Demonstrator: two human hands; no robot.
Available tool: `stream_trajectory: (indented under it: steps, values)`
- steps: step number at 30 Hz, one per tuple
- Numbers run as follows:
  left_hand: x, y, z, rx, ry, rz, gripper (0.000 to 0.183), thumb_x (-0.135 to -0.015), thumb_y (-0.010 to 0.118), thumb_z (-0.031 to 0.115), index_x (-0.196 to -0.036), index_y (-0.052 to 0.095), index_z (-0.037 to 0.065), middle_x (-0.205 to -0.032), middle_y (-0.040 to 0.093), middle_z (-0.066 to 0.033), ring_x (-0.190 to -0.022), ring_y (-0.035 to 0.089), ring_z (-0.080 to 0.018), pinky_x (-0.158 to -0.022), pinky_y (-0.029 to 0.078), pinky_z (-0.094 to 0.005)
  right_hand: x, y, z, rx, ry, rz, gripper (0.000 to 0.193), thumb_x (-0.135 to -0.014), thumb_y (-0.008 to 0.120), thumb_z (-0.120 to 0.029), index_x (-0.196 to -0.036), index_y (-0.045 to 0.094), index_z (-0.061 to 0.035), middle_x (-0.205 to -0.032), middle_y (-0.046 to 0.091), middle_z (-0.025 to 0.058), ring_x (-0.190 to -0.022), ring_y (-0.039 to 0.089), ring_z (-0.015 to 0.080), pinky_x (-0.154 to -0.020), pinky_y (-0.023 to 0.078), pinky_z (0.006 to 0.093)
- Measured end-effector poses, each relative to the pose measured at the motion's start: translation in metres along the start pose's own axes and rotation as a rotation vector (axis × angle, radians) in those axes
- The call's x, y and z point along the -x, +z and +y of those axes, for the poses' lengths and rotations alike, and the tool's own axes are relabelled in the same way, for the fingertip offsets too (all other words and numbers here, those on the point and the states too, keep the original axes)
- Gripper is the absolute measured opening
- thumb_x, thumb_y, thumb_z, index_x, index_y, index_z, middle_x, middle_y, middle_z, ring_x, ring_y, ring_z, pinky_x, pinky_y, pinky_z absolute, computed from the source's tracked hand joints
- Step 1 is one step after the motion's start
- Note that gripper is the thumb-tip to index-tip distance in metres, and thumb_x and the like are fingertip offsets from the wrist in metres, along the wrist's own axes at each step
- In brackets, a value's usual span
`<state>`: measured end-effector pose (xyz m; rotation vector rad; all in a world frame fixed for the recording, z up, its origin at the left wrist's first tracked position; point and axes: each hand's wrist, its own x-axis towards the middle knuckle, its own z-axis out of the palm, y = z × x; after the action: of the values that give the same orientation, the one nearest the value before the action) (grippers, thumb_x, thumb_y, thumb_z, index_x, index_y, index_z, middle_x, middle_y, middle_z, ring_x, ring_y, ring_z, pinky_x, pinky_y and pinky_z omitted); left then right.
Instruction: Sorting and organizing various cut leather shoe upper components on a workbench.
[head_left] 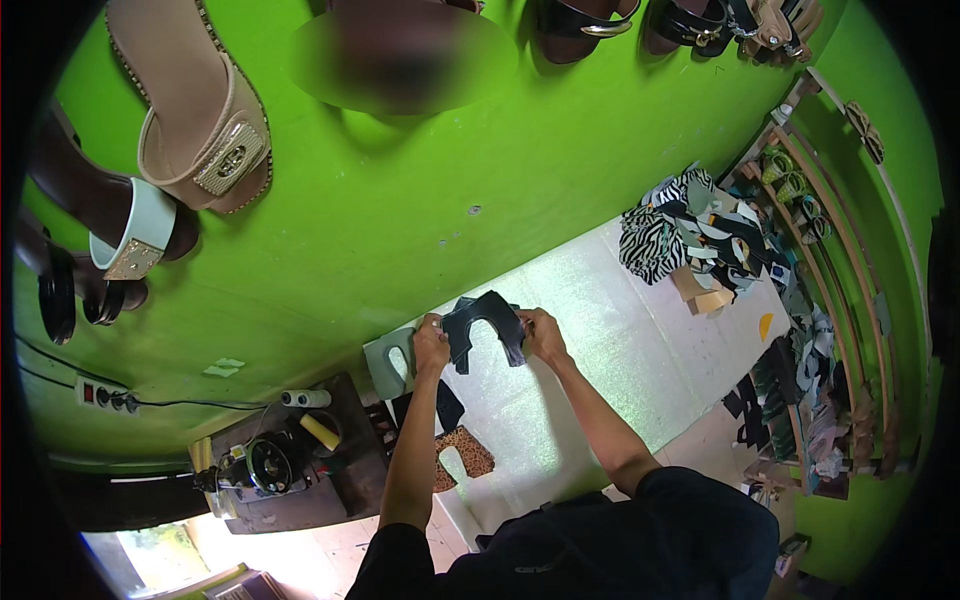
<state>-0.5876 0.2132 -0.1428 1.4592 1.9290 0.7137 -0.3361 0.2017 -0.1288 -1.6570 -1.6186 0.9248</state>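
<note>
Over the white tabletop (590, 350), I hold a black U-shaped shoe-upper piece (487, 304) between both hands, its open side toward me. It looks like leather and may be several layers together; I cannot tell. My left hand (431, 344) is closed on its left side. The fingers of my right hand (541, 334) pinch its right side. Just left of my left hand lies a grey-green cut piece (383, 367) with a U-shaped opening. Under my left forearm are a dark piece (450, 406) and a leopard-print piece (474, 452) with a similar opening.
Mixed scraps (690, 245), some zebra-striped, are heaped at the table's far right end. A sewing machine (265, 465) stands on a dark table at left. Sandals (205, 130) hang on the green wall. A wooden rack (825, 260) curves along the right; more scraps lie beside it.
</note>
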Motion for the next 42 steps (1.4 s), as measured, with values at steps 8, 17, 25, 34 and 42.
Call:
stream_trajectory:
  steps: [8,17,25,34,42]
  values:
    - [-0.004,0.01,-0.005,-0.034,0.013,0.015,0.035,-0.08,0.063,-0.007,-0.112,0.059,0.006,-0.088,0.066,-0.0177,-0.083,0.067,-0.0326,-0.076,0.052,-0.0405,0.001,0.005,0.014,0.12,-0.014,0.016,0.034,-0.084,0.054,0.01,-0.114,0.065,0.0008,-0.103,0.064,0.0199,-0.094,0.064,0.0325,-0.086,0.05,0.0372]
    - [-0.001,0.016,-0.011,-0.065,0.06,0.106,0.039,-0.079,0.065,-0.005,-0.116,0.057,0.003,-0.11,0.058,-0.0204,-0.101,0.058,-0.0383,-0.089,0.048,-0.0445,0.011,0.009,0.001,0.314,-0.125,0.103,0.029,-0.083,0.059,0.003,-0.111,0.065,-0.0006,-0.102,0.061,0.0193,-0.093,0.059,0.0352,-0.081,0.051,0.0408]
    - [0.058,0.044,0.01,-0.301,0.249,0.081,0.034,-0.086,0.056,0.006,-0.119,0.059,0.004,-0.123,0.051,-0.0164,-0.119,0.045,-0.0362,-0.096,0.04,-0.0487,0.037,0.031,0.006,0.467,-0.287,0.01,0.031,-0.081,0.06,-0.007,-0.111,0.064,-0.0012,-0.112,0.059,0.0159,-0.1,0.056,0.0329,-0.08,0.05,0.0405]
    - [0.076,0.049,-0.003,-0.443,0.231,-0.027,0.041,-0.085,0.054,0.0,-0.126,0.056,0.007,-0.135,0.045,-0.0169,-0.124,0.043,-0.0369,-0.1,0.039,-0.0503,0.046,0.036,0.012,0.54,-0.27,-0.023,0.04,-0.081,0.063,-0.01,-0.121,0.06,-0.003,-0.126,0.056,0.0142,-0.112,0.053,0.0313,-0.092,0.046,0.0443]
    - [0.058,0.044,0.0,-0.527,0.221,0.048,0.039,-0.083,0.057,-0.003,-0.121,0.058,0.01,-0.126,0.048,-0.0218,-0.116,0.049,-0.041,-0.093,0.048,-0.0483,0.054,0.035,0.016,0.557,-0.209,-0.073,0.055,-0.077,0.072,-0.013,-0.129,0.056,-0.0085,-0.133,0.052,0.0127,-0.112,0.053,0.0338,-0.093,0.047,0.0432]
